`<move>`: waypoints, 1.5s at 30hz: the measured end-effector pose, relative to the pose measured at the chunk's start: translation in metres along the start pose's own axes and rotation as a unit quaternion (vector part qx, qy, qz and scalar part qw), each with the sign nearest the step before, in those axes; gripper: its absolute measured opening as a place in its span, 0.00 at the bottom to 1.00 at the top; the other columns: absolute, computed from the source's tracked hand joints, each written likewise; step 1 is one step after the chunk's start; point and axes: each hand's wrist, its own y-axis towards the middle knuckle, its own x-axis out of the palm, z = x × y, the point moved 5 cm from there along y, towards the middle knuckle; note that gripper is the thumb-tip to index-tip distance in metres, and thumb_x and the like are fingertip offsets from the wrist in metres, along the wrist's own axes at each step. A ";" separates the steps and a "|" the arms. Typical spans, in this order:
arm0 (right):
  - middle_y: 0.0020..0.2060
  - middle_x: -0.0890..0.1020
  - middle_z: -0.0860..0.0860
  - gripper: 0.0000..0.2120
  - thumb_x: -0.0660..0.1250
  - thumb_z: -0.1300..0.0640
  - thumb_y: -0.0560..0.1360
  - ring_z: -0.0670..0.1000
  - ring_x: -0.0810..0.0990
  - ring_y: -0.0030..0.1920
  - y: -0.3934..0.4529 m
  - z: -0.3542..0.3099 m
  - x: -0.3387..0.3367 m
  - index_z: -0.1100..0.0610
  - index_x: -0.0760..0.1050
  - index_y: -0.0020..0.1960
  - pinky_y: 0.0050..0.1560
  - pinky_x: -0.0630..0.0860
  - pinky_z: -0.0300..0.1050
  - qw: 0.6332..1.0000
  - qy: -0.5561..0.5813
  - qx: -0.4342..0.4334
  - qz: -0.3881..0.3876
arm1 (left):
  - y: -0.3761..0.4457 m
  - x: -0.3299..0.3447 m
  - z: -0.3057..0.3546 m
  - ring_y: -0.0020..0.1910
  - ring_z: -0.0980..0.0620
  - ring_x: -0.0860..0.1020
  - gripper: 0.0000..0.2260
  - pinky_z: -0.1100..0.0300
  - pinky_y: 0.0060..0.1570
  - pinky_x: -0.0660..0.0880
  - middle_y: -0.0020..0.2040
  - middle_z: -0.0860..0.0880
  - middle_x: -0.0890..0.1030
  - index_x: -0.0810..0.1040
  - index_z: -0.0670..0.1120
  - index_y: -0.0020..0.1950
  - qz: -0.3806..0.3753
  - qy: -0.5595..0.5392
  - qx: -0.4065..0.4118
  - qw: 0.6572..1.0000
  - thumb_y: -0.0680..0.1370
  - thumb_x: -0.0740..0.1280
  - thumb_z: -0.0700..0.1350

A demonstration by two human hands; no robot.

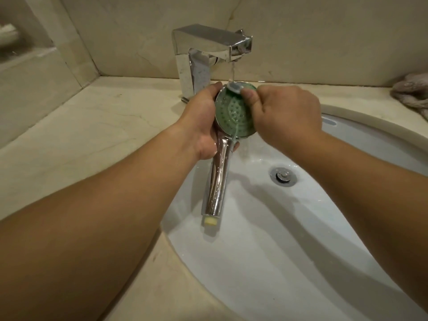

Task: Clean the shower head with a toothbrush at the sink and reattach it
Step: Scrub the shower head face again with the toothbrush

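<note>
My left hand (201, 121) grips the chrome shower head (234, 114) at its neck and holds it over the white sink (301, 239). Its round green face points up at me and its handle points down toward me. My right hand (284, 114) grips a toothbrush (235, 87), whose grey head lies on the top edge of the green face. Most of the toothbrush handle is hidden inside my fist. A thin stream of water falls from the chrome tap (208, 52) onto the brush head and runs down the face.
The drain plug (283, 176) sits in the basin right of the shower handle. A beige stone counter (92, 126) surrounds the sink, with walls close behind. A crumpled cloth (412, 93) lies at the far right of the counter.
</note>
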 end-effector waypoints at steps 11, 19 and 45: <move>0.27 0.71 0.48 0.26 0.44 0.34 0.80 0.54 0.74 0.32 -0.012 -0.013 0.003 0.49 0.71 0.39 0.36 0.74 0.47 0.996 -0.029 -0.077 -0.026 | 0.011 -0.008 -0.001 0.49 0.43 0.83 0.26 0.48 0.48 0.78 0.53 0.45 0.86 0.83 0.48 0.65 0.026 -0.011 0.001 1.000 0.79 0.60 0.65; 0.27 0.70 0.48 0.27 0.45 0.36 0.81 0.52 0.71 0.29 -0.012 -0.009 0.006 0.52 0.73 0.40 0.33 0.70 0.44 0.995 -0.039 -0.087 -0.018 | 0.012 -0.008 0.002 0.45 0.44 0.83 0.28 0.50 0.46 0.78 0.54 0.43 0.86 0.82 0.47 0.66 0.014 -0.019 0.000 1.000 0.79 0.60 0.66; 0.26 0.71 0.47 0.27 0.44 0.34 0.80 0.51 0.71 0.29 -0.010 0.002 0.002 0.51 0.71 0.39 0.29 0.59 0.41 1.000 -0.004 -0.028 0.003 | -0.004 -0.005 0.002 0.40 0.46 0.82 0.27 0.54 0.43 0.76 0.48 0.46 0.86 0.85 0.48 0.61 0.051 -0.062 -0.023 0.996 0.79 0.59 0.66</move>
